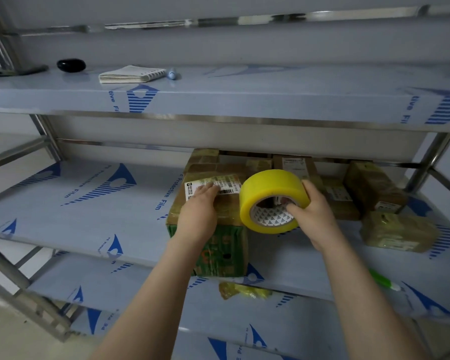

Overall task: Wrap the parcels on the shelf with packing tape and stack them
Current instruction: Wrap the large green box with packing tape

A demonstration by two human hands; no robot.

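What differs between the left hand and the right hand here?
The left hand lies flat on the labelled parcel, fingers straight; the right hand grips the yellow tape roll, thumb inside its core. The left hand's palm faces down; the right hand's faces left, toward the roll. Both reach in over the middle shelf.

We see soft, even, cool light with faint shadows. Glare streaks the metal rail (250, 20) at twelve o'clock. Wide-angle distortion bows the edges; the corners at five and seven o'clock blur.
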